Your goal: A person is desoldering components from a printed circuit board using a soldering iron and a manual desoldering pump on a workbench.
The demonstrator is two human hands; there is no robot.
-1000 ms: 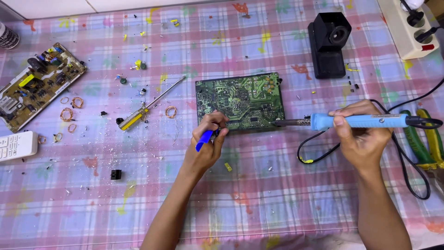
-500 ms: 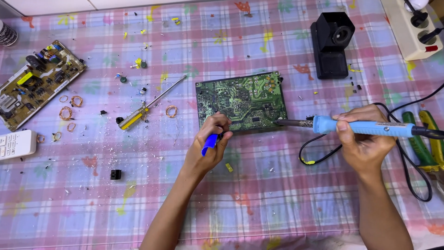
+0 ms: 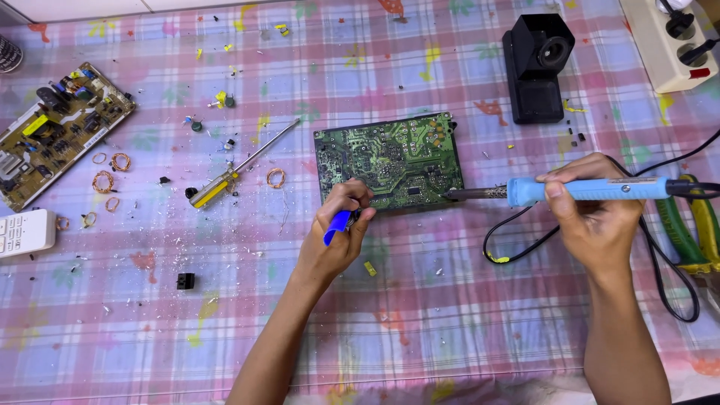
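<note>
The right hand (image 3: 600,217) is wrapped around the blue-handled soldering iron (image 3: 585,190), whose metal tip reaches left to the near right edge of the single green rectangular circuit board (image 3: 386,157) lying solder-side up mid-table. The left hand (image 3: 337,232) pinches a small blue-handled tool (image 3: 337,225) at the board's near left corner, its working end hidden by the fingers. Several copper wire coils (image 3: 103,181) lie scattered far left, beside a second, component-side board (image 3: 56,131).

One head-worn camera looks steeply down, almost straight onto the surface (image 3: 450,300) from above the person's forearms. It sits fairly near: both hands fill the lower middle, and the surface's far edge shows along the top left of the frame.
</note>
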